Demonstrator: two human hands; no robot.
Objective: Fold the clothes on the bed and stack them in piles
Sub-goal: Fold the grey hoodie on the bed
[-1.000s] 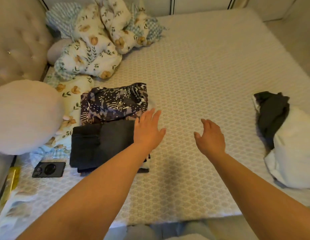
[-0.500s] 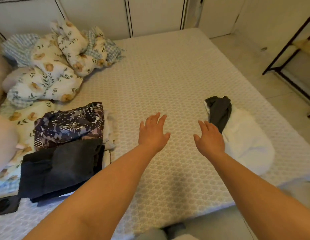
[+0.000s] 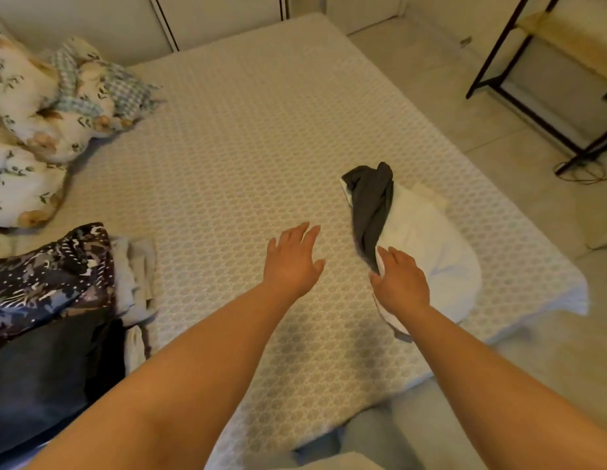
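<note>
Both hands are spread and hold nothing: the right hand [image 3: 398, 283] seems to touch the white garment [image 3: 431, 245] near the bed [image 3: 247, 157]'s right edge, so the left hand [image 3: 291, 259] should lift off the grey garment [image 3: 371, 205] first.

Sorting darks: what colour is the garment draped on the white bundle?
Dark grey garment, seen in the head view.

You have one view only, from the camera on your head, looking forward and steeply down over the bed [image 3: 261, 137] from its near edge. It sits close: your forearms fill the lower frame, with the left grip [image 3: 291, 262] and right grip [image 3: 400, 283] near centre. Beyond the right grip, floor and a shelf frame [image 3: 519, 96] show
</note>
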